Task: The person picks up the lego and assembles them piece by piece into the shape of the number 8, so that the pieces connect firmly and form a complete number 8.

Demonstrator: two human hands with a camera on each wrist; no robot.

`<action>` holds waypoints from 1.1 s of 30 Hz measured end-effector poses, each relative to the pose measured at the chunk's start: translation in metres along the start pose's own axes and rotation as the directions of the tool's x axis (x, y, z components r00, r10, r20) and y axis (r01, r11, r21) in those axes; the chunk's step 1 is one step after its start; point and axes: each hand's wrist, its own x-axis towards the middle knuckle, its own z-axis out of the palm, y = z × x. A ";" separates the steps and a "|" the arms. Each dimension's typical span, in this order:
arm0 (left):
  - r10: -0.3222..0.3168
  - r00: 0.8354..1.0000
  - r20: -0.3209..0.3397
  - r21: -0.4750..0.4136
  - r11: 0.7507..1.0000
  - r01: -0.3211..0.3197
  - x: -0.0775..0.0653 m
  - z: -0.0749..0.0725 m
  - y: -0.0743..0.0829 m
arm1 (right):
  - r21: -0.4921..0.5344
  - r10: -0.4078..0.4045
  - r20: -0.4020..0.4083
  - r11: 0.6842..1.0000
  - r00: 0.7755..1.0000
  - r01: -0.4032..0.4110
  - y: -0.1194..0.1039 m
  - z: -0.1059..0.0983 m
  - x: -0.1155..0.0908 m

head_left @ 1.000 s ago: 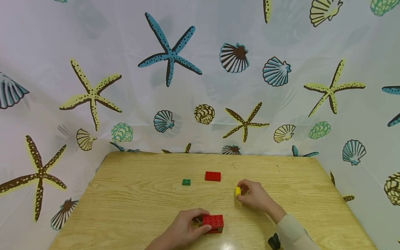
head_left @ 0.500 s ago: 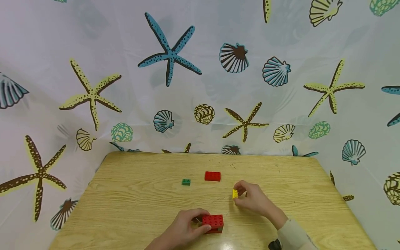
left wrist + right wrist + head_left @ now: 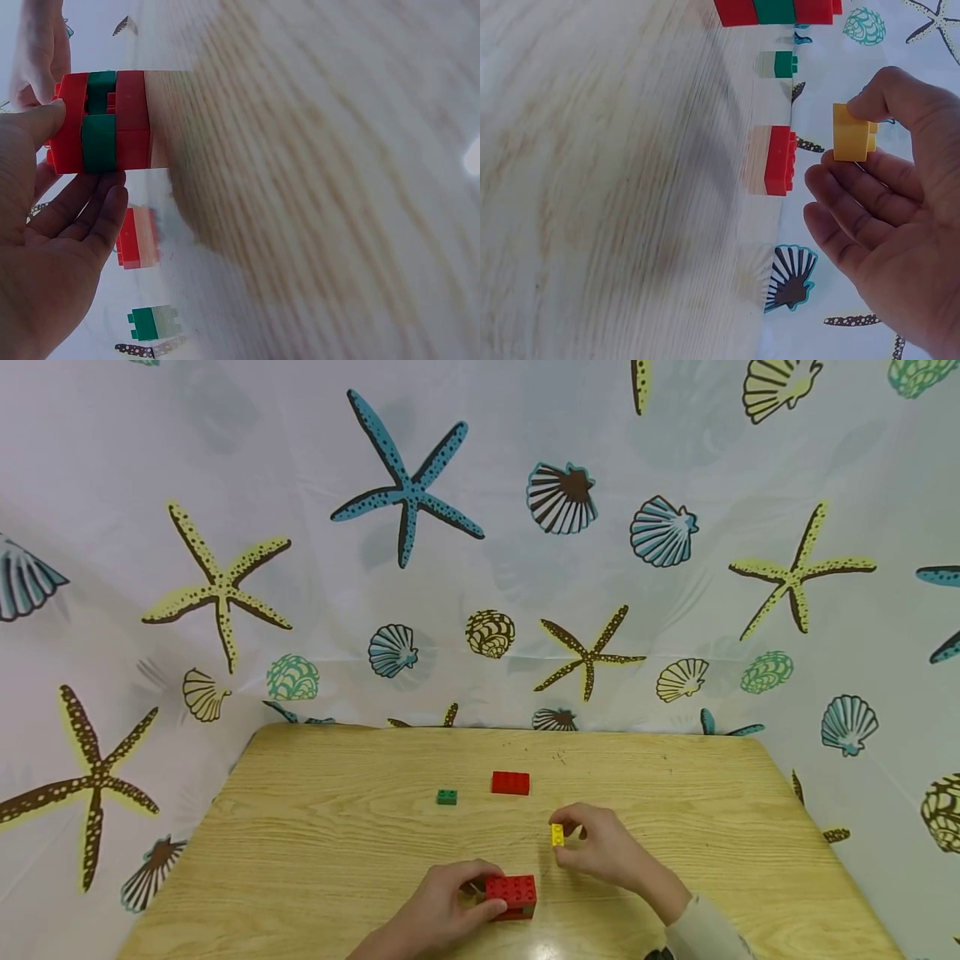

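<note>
My left hand (image 3: 450,902) grips a stack of toy bricks (image 3: 512,888) near the front of the table, thumb on one side and fingers on the other. In the left wrist view the stack shows a red brick (image 3: 133,135) at the bottom, green bricks (image 3: 100,142) in the middle with a gap between them, and a red brick (image 3: 69,135) on top. A small yellow brick (image 3: 850,133) is pinched between the thumb and fingers of my right hand (image 3: 600,847), raised off the table in the right wrist view, to the right of and beyond the stack.
A red brick (image 3: 511,783) lies flat on the wooden table (image 3: 337,827) farther back. To its left sits a small green brick (image 3: 447,797). A curtain (image 3: 480,568) printed with starfish and shells hangs behind the table and along both sides.
My right hand has moved left and toward me with the yellow brick, coming nearer the stack. The left hand and the stack have stayed in place.
</note>
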 end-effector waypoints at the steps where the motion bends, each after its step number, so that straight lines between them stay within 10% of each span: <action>1: 0.002 1.000 -0.001 0.000 1.000 -0.002 0.000 0.000 0.000 | 0.002 -0.003 0.007 1.000 1.000 0.003 -0.002 0.000 -0.001; 33: 0.010 1.000 -0.003 -0.001 1.000 -0.010 0.000 -0.001 0.001 | 0.024 -0.097 0.117 0.995 0.988 0.095 -0.025 0.017 -0.015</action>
